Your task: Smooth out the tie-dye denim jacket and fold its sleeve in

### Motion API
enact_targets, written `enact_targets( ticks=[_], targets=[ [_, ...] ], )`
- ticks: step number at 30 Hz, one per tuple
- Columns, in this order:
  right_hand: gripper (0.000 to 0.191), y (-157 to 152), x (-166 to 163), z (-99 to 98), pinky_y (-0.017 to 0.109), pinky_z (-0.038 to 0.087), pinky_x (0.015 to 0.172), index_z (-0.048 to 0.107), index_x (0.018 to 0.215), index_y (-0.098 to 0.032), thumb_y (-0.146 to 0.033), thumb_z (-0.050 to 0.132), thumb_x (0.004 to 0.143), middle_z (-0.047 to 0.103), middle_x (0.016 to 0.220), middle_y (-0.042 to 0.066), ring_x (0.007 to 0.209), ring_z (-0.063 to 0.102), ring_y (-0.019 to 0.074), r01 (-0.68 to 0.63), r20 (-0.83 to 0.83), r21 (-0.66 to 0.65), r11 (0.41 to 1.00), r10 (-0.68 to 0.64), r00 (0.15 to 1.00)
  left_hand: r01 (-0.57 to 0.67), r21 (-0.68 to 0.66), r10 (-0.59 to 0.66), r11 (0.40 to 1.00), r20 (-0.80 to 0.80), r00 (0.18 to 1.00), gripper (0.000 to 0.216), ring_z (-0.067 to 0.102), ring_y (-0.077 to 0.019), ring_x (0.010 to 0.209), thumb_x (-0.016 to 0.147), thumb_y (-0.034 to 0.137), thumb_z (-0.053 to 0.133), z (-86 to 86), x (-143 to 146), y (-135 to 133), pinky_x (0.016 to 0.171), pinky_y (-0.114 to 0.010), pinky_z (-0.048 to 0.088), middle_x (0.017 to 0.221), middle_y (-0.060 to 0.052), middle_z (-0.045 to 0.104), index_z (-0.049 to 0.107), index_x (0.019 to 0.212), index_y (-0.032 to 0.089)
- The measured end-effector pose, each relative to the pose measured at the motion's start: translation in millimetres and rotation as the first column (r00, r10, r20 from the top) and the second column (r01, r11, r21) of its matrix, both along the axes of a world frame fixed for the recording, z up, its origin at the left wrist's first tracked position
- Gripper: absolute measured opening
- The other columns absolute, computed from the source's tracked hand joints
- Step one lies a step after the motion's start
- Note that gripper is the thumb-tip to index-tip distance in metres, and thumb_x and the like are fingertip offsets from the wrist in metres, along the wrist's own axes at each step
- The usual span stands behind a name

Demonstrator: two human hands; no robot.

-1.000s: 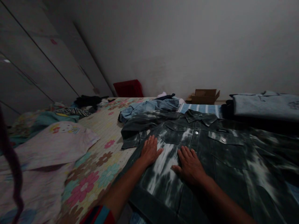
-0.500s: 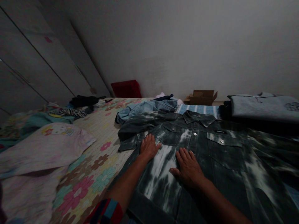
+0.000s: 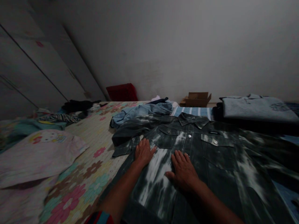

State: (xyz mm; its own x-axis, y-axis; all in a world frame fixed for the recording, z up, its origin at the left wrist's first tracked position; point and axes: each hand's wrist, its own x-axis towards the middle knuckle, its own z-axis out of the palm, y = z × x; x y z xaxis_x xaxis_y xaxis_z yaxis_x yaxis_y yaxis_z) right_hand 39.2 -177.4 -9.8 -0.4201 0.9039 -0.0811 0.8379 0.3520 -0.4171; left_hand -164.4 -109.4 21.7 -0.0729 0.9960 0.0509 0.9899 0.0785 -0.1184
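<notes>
A dark grey denim jacket (image 3: 217, 161) with white bleached streaks lies spread out, front side up, its collar at the far end. My left hand (image 3: 143, 152) rests flat on its left side, close to the folded-in sleeve cuff (image 3: 125, 147). Beside the button placket, my right hand (image 3: 183, 169) lies flat on the cloth with the fingers stretched out and the thumb apart. Neither hand grips anything.
A flowered bedspread (image 3: 102, 137) stretches under the clothes. Pale blue jeans (image 3: 142, 111) lie beyond the jacket. On the left is a pink garment (image 3: 44, 155); at right, a folded grey garment (image 3: 257, 109). A cardboard box (image 3: 196, 99) and a red object (image 3: 122, 92) stand by the wall.
The whole view has shifted slightly, so things appear a little further left and lower. Both hands stay flat on the jacket in nearly the same places.
</notes>
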Motion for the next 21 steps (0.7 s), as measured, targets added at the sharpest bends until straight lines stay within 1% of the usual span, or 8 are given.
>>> enact_targets(
  ticks=[3,6,11,14,17,21],
  targets=[
    [0.084,0,0,-0.2,0.048,-0.001,0.115,0.026,0.148,-0.007,-0.066,0.028,0.089,0.012,0.155,0.019,0.144,0.006,0.0308,-0.004,0.002,0.004,1.000,0.004,1.000,0.069,-0.034,-0.069,0.997,-0.014,0.998,0.063,0.029,-0.0312,0.139,0.091,0.047,0.040,3.3,-8,-12,0.111,-0.045,0.026,0.149,-0.020,0.035,0.038,0.140,0.007],
    [0.084,1,0,-1.1,0.048,0.000,0.115,0.026,0.148,-0.007,-0.067,0.029,0.089,0.012,0.155,0.020,0.144,0.006,0.0312,-0.003,0.006,0.002,1.000,0.003,1.000,0.098,-0.070,-0.099,0.993,-0.009,0.995,0.065,0.025,-0.0303,0.141,0.090,0.047,0.041,4.6,-20,-30,0.112,-0.045,0.024,0.151,-0.019,0.031,0.036,0.141,0.008],
    [0.085,0,1,-1.5,0.048,-0.001,0.115,0.025,0.148,-0.007,-0.067,0.027,0.089,0.011,0.156,0.019,0.144,0.004,0.0308,-0.005,0.028,-0.017,1.000,0.005,1.000,0.077,-0.089,-0.076,0.993,0.013,0.997,0.069,0.019,-0.0282,0.143,0.090,0.051,0.037,4.0,-37,-52,0.114,-0.045,0.022,0.154,-0.017,0.026,0.034,0.144,0.008],
    [0.086,0,1,-1.2,0.048,-0.001,0.115,0.024,0.149,-0.007,-0.069,0.024,0.089,0.010,0.156,0.020,0.144,0.004,0.0312,-0.011,0.031,-0.013,1.000,0.011,0.999,0.065,-0.098,-0.064,0.993,0.013,0.998,0.070,0.018,-0.0276,0.143,0.091,0.051,0.034,5.1,-41,-59,0.114,-0.045,0.020,0.154,-0.017,0.023,0.031,0.145,0.007],
    [0.087,0,1,-0.9,0.048,0.000,0.115,0.025,0.148,-0.007,-0.069,0.024,0.088,0.011,0.155,0.020,0.144,0.005,0.0317,-0.015,0.039,-0.004,1.000,0.015,0.999,0.066,-0.119,-0.065,0.991,0.013,0.998,0.072,0.017,-0.0273,0.144,0.092,0.054,0.032,6.0,-46,-65,0.114,-0.045,0.020,0.155,-0.017,0.022,0.030,0.146,0.006],
    [0.085,-1,1,-1.0,0.049,0.001,0.114,0.025,0.148,-0.006,-0.067,0.024,0.089,0.013,0.155,0.020,0.144,0.006,0.0323,-0.015,0.044,0.014,1.000,0.014,0.999,0.064,-0.131,-0.062,0.989,0.023,0.998,0.072,0.016,-0.0269,0.144,0.092,0.056,0.028,6.6,-54,-75,0.114,-0.047,0.019,0.155,-0.015,0.021,0.029,0.146,0.008]
  ],
)
